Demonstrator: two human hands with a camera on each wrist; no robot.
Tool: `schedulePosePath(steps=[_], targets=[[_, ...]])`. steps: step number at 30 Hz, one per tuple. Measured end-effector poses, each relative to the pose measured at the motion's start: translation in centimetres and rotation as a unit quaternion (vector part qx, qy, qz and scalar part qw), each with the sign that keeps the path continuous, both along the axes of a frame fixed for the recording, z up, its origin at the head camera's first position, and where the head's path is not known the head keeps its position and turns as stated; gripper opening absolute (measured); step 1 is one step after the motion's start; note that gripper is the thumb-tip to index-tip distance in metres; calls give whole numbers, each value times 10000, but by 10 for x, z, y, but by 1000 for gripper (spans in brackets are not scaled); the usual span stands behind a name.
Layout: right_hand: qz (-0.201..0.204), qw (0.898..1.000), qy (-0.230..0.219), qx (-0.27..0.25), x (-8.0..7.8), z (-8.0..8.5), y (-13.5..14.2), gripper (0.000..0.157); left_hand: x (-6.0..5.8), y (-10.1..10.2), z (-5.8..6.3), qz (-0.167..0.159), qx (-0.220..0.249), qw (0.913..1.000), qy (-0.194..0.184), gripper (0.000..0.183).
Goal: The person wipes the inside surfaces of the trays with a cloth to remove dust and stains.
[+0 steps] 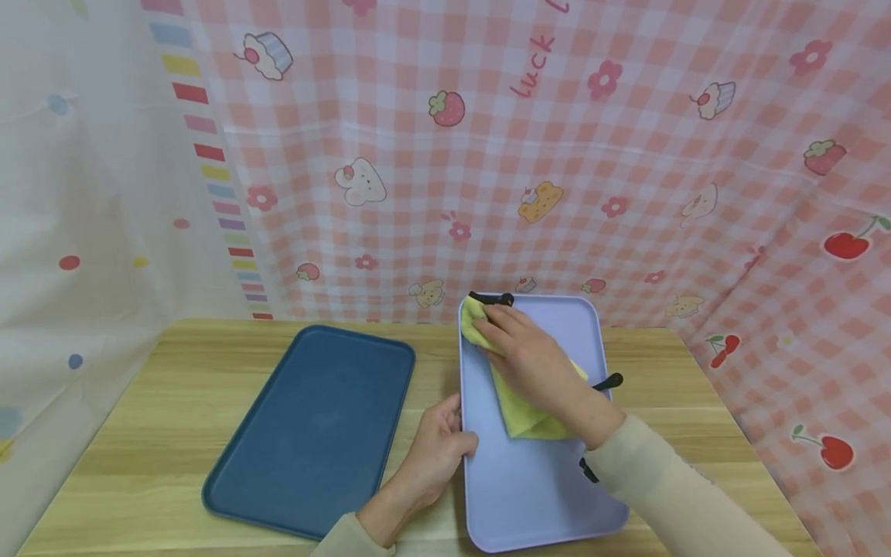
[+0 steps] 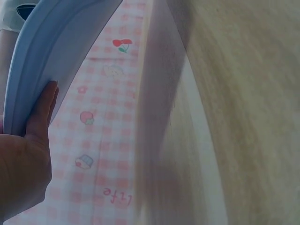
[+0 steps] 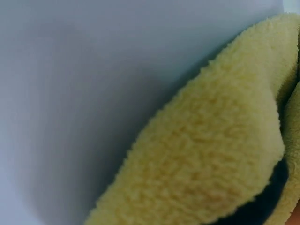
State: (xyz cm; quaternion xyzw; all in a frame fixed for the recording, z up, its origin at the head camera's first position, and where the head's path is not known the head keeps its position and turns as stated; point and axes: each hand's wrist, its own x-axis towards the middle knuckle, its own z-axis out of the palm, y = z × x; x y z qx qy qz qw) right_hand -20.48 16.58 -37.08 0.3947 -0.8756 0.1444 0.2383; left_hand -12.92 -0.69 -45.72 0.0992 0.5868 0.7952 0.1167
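My left hand (image 1: pixel 435 449) grips a lavender rectangular tray (image 1: pixel 536 495) by its left edge. The thumb lies over the rim and the fingers are underneath. In the left wrist view, the tray's rim and underside (image 2: pixel 61 61) show beside that hand (image 2: pixel 23 173), tilted above the table. Inside the tray, my right hand (image 1: pixel 532 360) holds a yellow fluffy cloth (image 1: pixel 525 418) against the upper left corner. Part of the cloth hangs below the palm over the tray floor. The right wrist view shows the cloth (image 3: pixel 201 140) close up against the pale tray surface (image 3: pixel 84 93).
A dark blue tray (image 1: pixel 313 425) lies flat on the wooden table (image 1: pixel 125 449), left of my left hand. Several small black pieces, one with a rounded end (image 1: pixel 609 381), show around the right hand and forearm. A pink checked curtain (image 1: pixel 418 155) hangs behind the table.
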Motion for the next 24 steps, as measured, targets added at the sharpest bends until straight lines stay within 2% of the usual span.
schedulePosePath(steps=[10, 19, 24], targets=[[15, 9994, 50, 335, 12, -5, -5, 41, 1, -1, 1, 75, -44, 9999, -76, 81], [190, 9978, 80, 623, 24, -12, -8, 46, -1, -2, 1, 214, 120, 9995, -193, 84], [193, 9978, 17, 628, 25, -12, -1, 47, -2, -1, 2, 205, 232, 9993, -200, 85]])
